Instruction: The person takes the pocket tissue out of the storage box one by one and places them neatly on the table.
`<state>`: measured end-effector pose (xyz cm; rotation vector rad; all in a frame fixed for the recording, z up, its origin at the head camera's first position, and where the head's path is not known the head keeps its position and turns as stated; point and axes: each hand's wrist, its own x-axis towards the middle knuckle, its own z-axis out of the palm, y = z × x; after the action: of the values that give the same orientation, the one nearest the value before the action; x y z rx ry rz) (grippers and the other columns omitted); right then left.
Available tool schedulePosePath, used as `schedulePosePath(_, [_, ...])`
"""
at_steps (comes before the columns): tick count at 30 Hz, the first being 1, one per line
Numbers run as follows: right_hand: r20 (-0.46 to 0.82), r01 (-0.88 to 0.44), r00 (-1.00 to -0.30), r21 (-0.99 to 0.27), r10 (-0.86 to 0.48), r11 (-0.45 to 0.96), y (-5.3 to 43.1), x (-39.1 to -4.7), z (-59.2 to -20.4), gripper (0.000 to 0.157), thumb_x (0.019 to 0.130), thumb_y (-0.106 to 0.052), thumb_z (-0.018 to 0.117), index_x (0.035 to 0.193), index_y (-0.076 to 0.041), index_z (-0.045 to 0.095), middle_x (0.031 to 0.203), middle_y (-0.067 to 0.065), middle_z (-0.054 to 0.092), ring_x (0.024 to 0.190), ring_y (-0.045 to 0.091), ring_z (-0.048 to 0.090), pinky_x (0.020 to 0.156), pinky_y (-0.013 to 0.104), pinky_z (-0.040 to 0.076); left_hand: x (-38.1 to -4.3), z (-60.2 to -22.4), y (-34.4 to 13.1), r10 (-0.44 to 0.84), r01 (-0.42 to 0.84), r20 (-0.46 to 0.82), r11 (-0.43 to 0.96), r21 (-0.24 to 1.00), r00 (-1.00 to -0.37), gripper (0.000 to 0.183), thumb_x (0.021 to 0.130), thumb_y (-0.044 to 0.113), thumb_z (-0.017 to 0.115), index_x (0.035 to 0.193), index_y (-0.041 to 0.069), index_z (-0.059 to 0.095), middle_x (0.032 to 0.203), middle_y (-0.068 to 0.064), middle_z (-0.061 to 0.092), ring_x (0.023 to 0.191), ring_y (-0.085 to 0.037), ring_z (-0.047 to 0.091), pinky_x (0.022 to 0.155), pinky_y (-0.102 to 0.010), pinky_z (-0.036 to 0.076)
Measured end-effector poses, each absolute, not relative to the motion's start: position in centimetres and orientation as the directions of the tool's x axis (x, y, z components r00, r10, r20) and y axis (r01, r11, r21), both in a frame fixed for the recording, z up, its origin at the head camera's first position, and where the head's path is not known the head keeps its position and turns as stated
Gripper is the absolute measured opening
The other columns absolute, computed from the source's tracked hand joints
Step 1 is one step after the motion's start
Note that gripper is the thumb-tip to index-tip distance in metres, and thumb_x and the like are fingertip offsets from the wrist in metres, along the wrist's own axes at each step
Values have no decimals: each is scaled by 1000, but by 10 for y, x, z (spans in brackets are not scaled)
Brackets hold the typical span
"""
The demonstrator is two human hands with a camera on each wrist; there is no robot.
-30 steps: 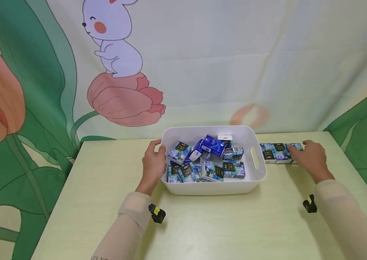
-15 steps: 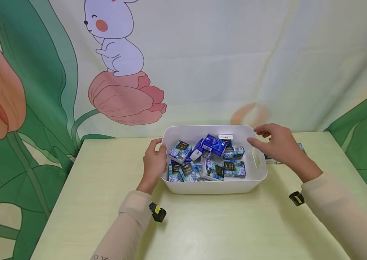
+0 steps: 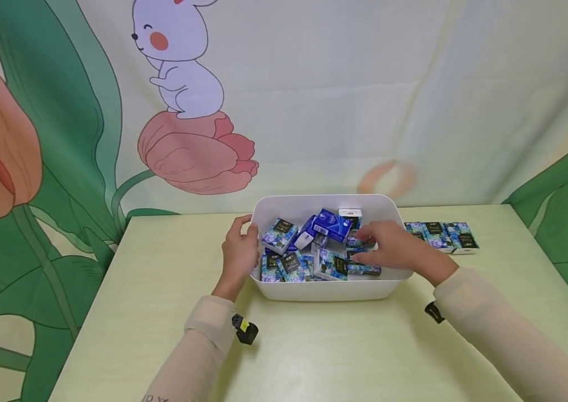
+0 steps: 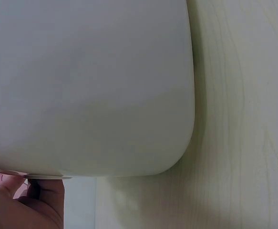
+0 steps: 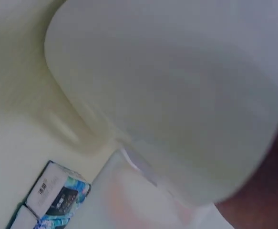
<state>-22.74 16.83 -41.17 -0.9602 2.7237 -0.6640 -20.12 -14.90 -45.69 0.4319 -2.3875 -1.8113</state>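
A white plastic basket (image 3: 324, 290) stands on the table, with several floral tissue packs (image 3: 280, 234) and blue tissue packs (image 3: 333, 224) lying loosely inside. At its left end my left hand (image 3: 239, 251) grips the rim; in the left wrist view, curled fingers (image 4: 48, 195) show at the basket's edge. My right hand (image 3: 394, 245) reaches over the right end into the basket, thumb and fingers spread apart over a floral pack (image 3: 359, 241). The basket wall (image 5: 177, 95) hides its fingers in the right wrist view.
To the basket's right, 3 floral packs (image 3: 438, 237) lie side by side in a row, partly seen also as a floral pack (image 5: 65, 198) in the right wrist view. Behind the pale wooden table (image 3: 314, 352) hangs a printed curtain (image 3: 314, 111).
My right hand has left the row of packs on the right, passed over the basket's right rim and come down among the packs inside. The left hand keeps its place.
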Motion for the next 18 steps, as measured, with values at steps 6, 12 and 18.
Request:
schedulePosePath(6, [-223, -457, -800, -377, -557, 806, 158, -228, -428, 55, 85, -25, 80, 126, 8, 64, 120, 22, 67, 113, 39, 62, 95, 52, 50, -201, -457, -148, -290, -153, -80, 238, 959, -954, 34, 106, 30, 48, 138, 20, 55, 74, -16, 56, 47, -15, 45, 45, -28, 40])
schedulePosePath(12, [-265, -435, -827, -258, -496, 863, 150, -225, -437, 52, 78, -13, 82, 123, 8, 64, 111, 19, 67, 102, 34, 60, 90, 49, 51, -202, -458, -149, -297, -148, -74, 234, 961, -952, 33, 106, 29, 49, 137, 21, 56, 75, -18, 57, 46, -15, 44, 45, -28, 40])
schedulePosePath(18, [-206, -448, -848, -213, -488, 868, 150, -224, -441, 48, 74, -19, 87, 113, 2, 69, 98, 11, 64, 90, 28, 56, 82, 46, 52, -200, -457, -150, -291, -157, -85, 234, 960, -953, 34, 107, 30, 48, 139, 21, 55, 77, -19, 57, 48, -15, 45, 45, -28, 40])
